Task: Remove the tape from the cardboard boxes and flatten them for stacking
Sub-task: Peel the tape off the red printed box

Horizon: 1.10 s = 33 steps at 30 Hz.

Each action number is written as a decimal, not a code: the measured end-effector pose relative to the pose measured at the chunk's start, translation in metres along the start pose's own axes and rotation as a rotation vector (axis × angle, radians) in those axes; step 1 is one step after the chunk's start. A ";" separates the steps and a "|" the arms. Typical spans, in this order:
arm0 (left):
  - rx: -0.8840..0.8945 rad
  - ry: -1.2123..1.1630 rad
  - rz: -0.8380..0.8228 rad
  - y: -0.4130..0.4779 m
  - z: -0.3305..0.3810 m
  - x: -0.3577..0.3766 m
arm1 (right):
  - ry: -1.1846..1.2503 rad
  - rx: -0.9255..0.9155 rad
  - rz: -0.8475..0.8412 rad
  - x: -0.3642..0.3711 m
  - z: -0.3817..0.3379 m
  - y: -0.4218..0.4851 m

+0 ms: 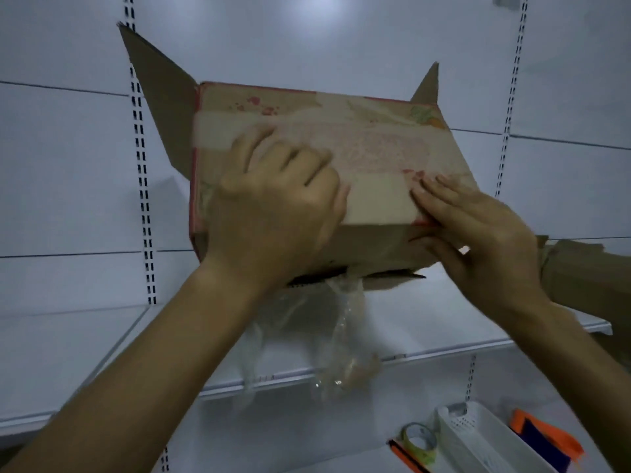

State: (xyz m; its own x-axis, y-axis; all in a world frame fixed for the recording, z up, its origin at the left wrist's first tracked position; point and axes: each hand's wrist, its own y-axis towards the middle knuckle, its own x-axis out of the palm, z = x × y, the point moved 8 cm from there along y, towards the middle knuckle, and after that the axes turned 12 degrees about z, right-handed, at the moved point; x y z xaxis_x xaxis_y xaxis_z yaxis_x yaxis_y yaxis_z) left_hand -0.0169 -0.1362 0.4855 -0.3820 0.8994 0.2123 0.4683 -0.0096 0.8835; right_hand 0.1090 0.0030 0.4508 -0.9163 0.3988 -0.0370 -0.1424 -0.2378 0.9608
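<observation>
Standing at white shop shelving, holding a printed cardboard box (341, 148) up before the back panel (307, 46), over the upper shelf (444, 326); hard to tell whether touching it. Tilted so that the broad face with faded red-and-pink print looks at the camera, plain brown side underneath. At the far end, brown flaps standing open, a large one on the left, only a tip on the right. Across the printed face, from the left edge, a pale tape strip (218, 131).

Left hand (273, 206) laid over the near left part of that face, fingers curled, fingertips at the strip (too blurred to tell whether pinching tape or only pressing cardboard). Right hand (478, 233) clamped on the near right corner: straight fingers flat on the print, thumb underneath against the brown side. Hands apart, one at each near corner.

Hanging from the underside of the box, crumpled clear film (341, 336), peeled tape by the look, dangling past the shelf's front edge. At the far right, more brown cardboard (587, 274), just beside the right wrist.

On the lower shelf (307, 438), bottom right: a tape roll (419, 440), a slim orange-and-black tool (406, 459) just in front of it, a white perforated plastic basket (485, 442) beside the roll, and an orange-and-blue item (543, 435) right of the basket.
</observation>
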 end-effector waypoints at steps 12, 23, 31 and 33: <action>-0.022 0.019 0.104 0.005 0.027 -0.009 | 0.220 0.078 -0.034 -0.019 -0.004 0.017; 0.030 -0.045 -0.187 -0.054 -0.004 0.083 | -0.014 0.177 -0.004 0.086 0.019 0.007; -0.103 0.143 -0.355 -0.061 -0.019 0.094 | -0.006 0.390 0.216 0.096 0.031 0.018; -0.095 0.144 -0.330 -0.064 -0.015 0.088 | -0.001 0.380 0.264 0.092 0.028 0.009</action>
State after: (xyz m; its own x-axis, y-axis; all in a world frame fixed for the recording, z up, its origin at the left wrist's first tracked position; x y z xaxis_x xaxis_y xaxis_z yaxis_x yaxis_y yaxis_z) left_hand -0.0923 -0.0625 0.4538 -0.6113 0.7904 -0.0402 0.2273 0.2240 0.9477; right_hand 0.0339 0.0623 0.4641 -0.9023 0.3694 0.2222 0.2429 0.0100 0.9700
